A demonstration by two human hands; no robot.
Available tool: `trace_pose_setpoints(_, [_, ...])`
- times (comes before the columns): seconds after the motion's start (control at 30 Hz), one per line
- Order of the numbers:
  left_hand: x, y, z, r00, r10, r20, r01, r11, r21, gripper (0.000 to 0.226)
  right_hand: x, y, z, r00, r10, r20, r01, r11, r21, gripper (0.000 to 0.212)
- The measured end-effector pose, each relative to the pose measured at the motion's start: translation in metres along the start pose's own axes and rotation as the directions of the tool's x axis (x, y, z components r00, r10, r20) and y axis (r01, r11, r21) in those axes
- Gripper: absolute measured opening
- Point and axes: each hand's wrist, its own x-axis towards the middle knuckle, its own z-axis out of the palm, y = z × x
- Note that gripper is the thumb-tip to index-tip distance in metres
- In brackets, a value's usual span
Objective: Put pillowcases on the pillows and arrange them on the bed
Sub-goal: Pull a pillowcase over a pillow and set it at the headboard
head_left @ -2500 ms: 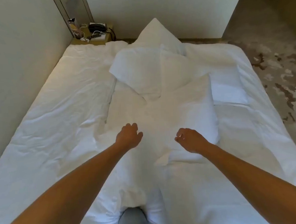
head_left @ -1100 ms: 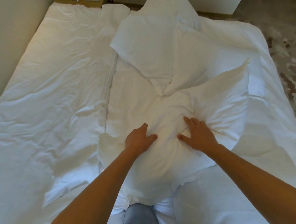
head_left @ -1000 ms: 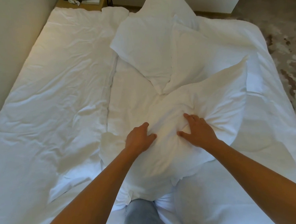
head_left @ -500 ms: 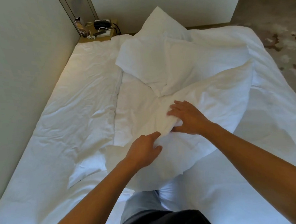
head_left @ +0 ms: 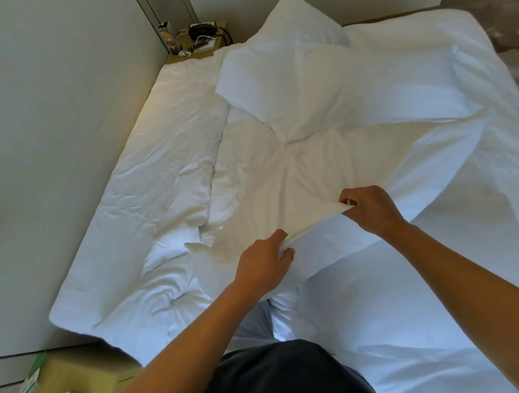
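Both hands hold one edge of white cloth in front of the person's body. The left hand (head_left: 263, 263) has its fingers curled round a bunched bit of this edge, and the right hand (head_left: 370, 210), a little farther and to the right, pinches the same edge between thumb and fingers. Between the two hands the edge is lifted and stretched. I judge that it is the open mouth of the pillowcase (head_left: 326, 174), and that the hands hold it apart so that the opening can be found or straightened; whether a pillow is already inside, I cannot tell, because everything is white and folded. The rest of the pillowcase spreads away from the hands, beyond them and to the right, and lies on the bed (head_left: 150, 196).

Farther beyond the hands, toward the wall, more pillows (head_left: 291, 83) lie in a heap, one with a corner standing up. They are not yet arranged, so the task seems to be in its middle.

Far beyond the left hand a small nightstand (head_left: 198, 49) carries a dark telephone and some cables. Near the person, lower left, stands a cardboard box (head_left: 66, 383) with a green label. Its writing is too small and blurred to read, and no brand is readable anywhere.
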Motion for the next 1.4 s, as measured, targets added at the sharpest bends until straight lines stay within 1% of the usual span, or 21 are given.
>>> trace_pose_setpoints(0.17, [-0.028, -0.002, 0.004, 0.997, -0.056, -0.059, 0.051, 0.996, -0.074, 0.026, -0.024, -0.011, -0.002, 1.0, -0.008, 0.01, 0.008, 0.997, 0.076, 0.018])
trace_pose_setpoints(0.27, [-0.035, -0.003, 0.0, 0.993, -0.059, -0.101, 0.05, 0.994, -0.095, 0.018, -0.033, -0.025, -0.004, 0.998, -0.061, -0.018, 0.062, 0.997, 0.054, 0.019])
trace_pose_setpoints(0.37, [-0.039, -0.006, -0.015, 0.986, -0.078, -0.149, 0.065, 0.994, -0.091, 0.014, -0.038, -0.041, -0.007, 0.991, -0.096, -0.096, 0.101, 0.994, 0.048, 0.031])
trace_pose_setpoints(0.47, [-0.041, -0.011, -0.038, 0.979, -0.083, -0.188, 0.065, 0.993, -0.1, 0.013, -0.04, -0.062, -0.01, 0.977, -0.087, -0.196, 0.107, 0.99, 0.096, 0.039])
trace_pose_setpoints(0.63, [-0.048, -0.028, -0.084, 0.956, -0.082, -0.283, 0.051, 0.992, -0.115, 0.013, -0.033, -0.114, -0.02, 0.958, -0.064, -0.28, 0.108, 0.983, 0.147, 0.026])
trace_pose_setpoints(0.77, [-0.062, -0.05, -0.128, 0.915, -0.082, -0.395, 0.039, 0.993, -0.115, 0.012, -0.022, -0.167, -0.026, 0.944, -0.056, -0.326, 0.122, 0.975, 0.186, 0.03])
trace_pose_setpoints(0.87, [-0.077, -0.071, -0.165, 0.875, -0.079, -0.478, 0.026, 0.993, -0.116, 0.012, -0.012, -0.217, -0.03, 0.931, -0.07, -0.359, 0.159, 0.961, 0.226, 0.034])
trace_pose_setpoints(0.93, [-0.087, -0.088, -0.191, 0.83, -0.093, -0.55, 0.035, 0.993, -0.114, 0.012, -0.004, -0.253, -0.031, 0.92, -0.093, -0.38, 0.2, 0.947, 0.251, 0.034])
trace_pose_setpoints(1.03, [-0.103, -0.116, -0.227, 0.743, -0.11, -0.661, 0.067, 0.994, -0.09, 0.016, 0.005, -0.308, -0.028, 0.899, -0.149, -0.412, 0.281, 0.917, 0.283, 0.033])
trace_pose_setpoints(1.1, [-0.113, -0.139, -0.245, 0.701, -0.129, -0.702, 0.11, 0.991, -0.073, 0.019, 0.008, -0.343, -0.02, 0.894, -0.195, -0.404, 0.329, 0.898, 0.293, 0.032])
trace_pose_setpoints(1.17, [-0.12, -0.164, -0.255, 0.687, -0.152, -0.71, 0.148, 0.987, -0.069, 0.021, 0.009, -0.37, -0.003, 0.901, -0.232, -0.365, 0.351, 0.886, 0.303, 0.032])
trace_pose_setpoints(1.23, [-0.126, -0.187, -0.251, 0.723, -0.162, -0.672, 0.154, 0.985, -0.073, 0.022, 0.009, -0.387, 0.021, 0.924, -0.249, -0.291, 0.337, 0.889, 0.311, 0.035])
trace_pose_setpoints(1.3, [-0.132, -0.208, -0.233, 0.788, -0.171, -0.592, 0.148, 0.985, -0.087, 0.016, 0.006, -0.394, 0.053, 0.948, -0.257, -0.186, 0.302, 0.91, 0.284, 0.039])
trace_pose_setpoints(1.33, [-0.135, -0.219, -0.22, 0.814, -0.195, -0.547, 0.159, 0.981, -0.112, 0.013, 0.004, -0.395, 0.071, 0.96, -0.254, -0.117, 0.275, 0.929, 0.248, 0.039])
trace_pose_setpoints(1.4, [-0.145, -0.242, -0.192, 0.837, -0.271, -0.476, 0.218, 0.962, -0.165, 0.015, -0.003, -0.393, 0.11, 0.973, -0.23, 0.033, 0.224, 0.967, 0.122, 0.039])
